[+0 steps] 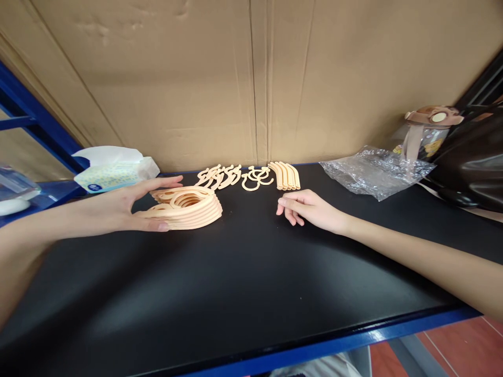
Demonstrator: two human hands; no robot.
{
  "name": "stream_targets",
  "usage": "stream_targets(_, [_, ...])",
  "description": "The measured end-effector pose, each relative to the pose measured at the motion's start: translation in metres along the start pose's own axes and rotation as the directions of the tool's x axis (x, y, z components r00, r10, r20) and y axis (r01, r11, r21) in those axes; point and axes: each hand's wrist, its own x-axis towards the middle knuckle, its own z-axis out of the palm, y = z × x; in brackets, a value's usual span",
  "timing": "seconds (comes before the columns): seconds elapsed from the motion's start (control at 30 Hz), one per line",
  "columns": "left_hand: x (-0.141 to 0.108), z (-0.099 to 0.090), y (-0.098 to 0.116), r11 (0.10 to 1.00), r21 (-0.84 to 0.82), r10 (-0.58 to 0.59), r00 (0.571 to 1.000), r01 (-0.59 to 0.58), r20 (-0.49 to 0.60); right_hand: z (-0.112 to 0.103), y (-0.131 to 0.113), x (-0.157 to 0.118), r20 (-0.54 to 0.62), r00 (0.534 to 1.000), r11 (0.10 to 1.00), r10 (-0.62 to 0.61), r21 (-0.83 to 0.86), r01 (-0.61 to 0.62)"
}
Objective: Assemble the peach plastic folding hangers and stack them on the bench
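Observation:
My left hand (143,207) is spread around the left end of a stack of flat cream-coloured plastic pieces (196,214), thumb along the near side and fingers at the far side. My right hand (301,207) hovers over the black table, its fingers loosely curled and partly apart, with nothing in them. Behind the stack lies a group of small curved cream pieces (219,176). To their right are several cream hooks (256,178) in a loose pile. Beside these, a row of bent cream bars (285,175) sits just beyond my right hand.
On the black table (236,293), a tissue pack (113,170) stands at the back left. A crumpled clear plastic bag (373,170), a strapped bottle (426,133) and a dark shiny bag (471,157) are at the right. Cardboard (176,78) walls the back.

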Motion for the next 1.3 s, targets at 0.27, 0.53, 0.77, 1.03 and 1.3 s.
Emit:
stream_targets(0.27, [0.0, -0.002, 0.0, 0.999, 0.013, -0.042, 0.999, 0.042, -0.002, 0.0, 0.0, -0.001, 0.001, 1.0, 1.0, 0.002, 0.007, -0.002])
stream_targets(0.53, [0.0, -0.003, 0.0, 0.999, 0.004, -0.035, 0.999, 0.036, -0.005, 0.0, 0.0, -0.001, 0.003, 1.0, 1.0, 0.003, 0.005, -0.003])
stream_targets(0.77, [0.002, -0.001, -0.001, 0.999, 0.024, -0.027, 0.999, 0.027, -0.021, 0.0, -0.001, -0.001, 0.006, 1.0, 1.0, 0.003, 0.0, -0.003])
stream_targets(1.03, [0.004, 0.0, -0.009, 1.0, 0.013, -0.01, 1.0, 0.01, -0.002, 0.0, 0.0, -0.001, 0.006, 1.0, 1.0, 0.004, 0.006, -0.004])
stream_targets(1.3, [-0.011, -0.008, 0.028, 0.999, 0.032, 0.019, 0.984, -0.013, -0.18, 0.0, -0.001, -0.001, 0.004, 1.0, 1.0, 0.001, 0.017, -0.002])
